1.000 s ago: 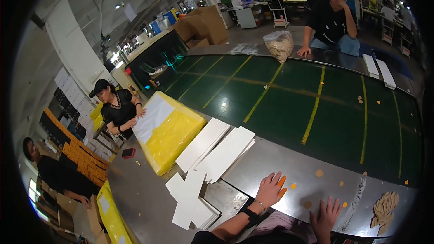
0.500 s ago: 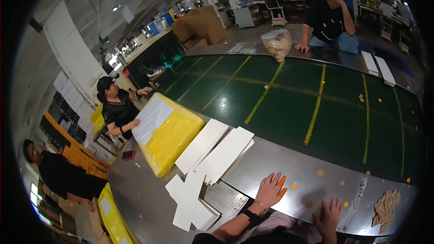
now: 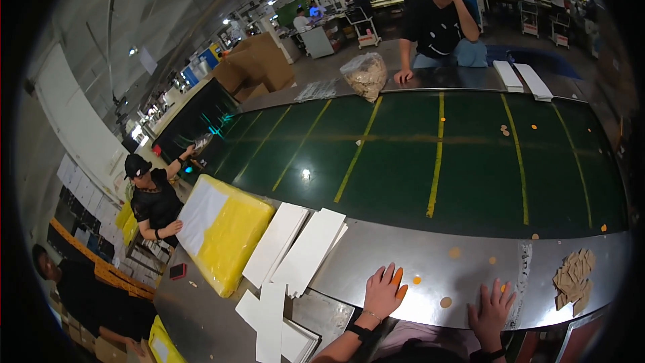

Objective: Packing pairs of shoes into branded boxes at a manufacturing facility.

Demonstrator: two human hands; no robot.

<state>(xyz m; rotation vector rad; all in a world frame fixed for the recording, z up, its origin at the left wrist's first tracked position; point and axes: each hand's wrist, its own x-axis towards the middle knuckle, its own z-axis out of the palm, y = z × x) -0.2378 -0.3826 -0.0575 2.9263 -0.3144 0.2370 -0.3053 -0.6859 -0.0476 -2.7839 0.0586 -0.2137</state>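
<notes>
1. On the metal table [image 3: 376, 250], along its near edge, rest both of the person's hands.
2. The left hand [image 3: 383, 296] lies palm down, fingers loosely spread and holding nothing; two fingers wear orange covers [image 3: 402, 292].
3. The right hand [image 3: 492, 310] is also palm down with its fingers apart, gripping nothing, an orange dot [image 3: 503, 289] at its fingertips.
4. Between the hands, more dots [image 3: 445, 302] mark the metal, some orange, some tan.
5. Just right of the right hand runs a pale strip [image 3: 523, 279]; past that lies a loose pile of brown pieces [image 3: 574, 278].
6. Left of the left hand, white cards [image 3: 310, 247] lie in two slanting stacks, with others crossed nearer the person.
7. Beside the stacks sits a yellow pack [image 3: 232, 242]; a co-worker [image 3: 156, 202] in a black cap has one hand on it and the other stretched away.
8. Beyond the table spreads a green belt [image 3: 396, 168] crossed by yellow lines.
9. At its far side stand a clear bag [image 3: 365, 78] and, near it, a seated person [image 3: 440, 30], one hand down, the other raised to the face.
</notes>
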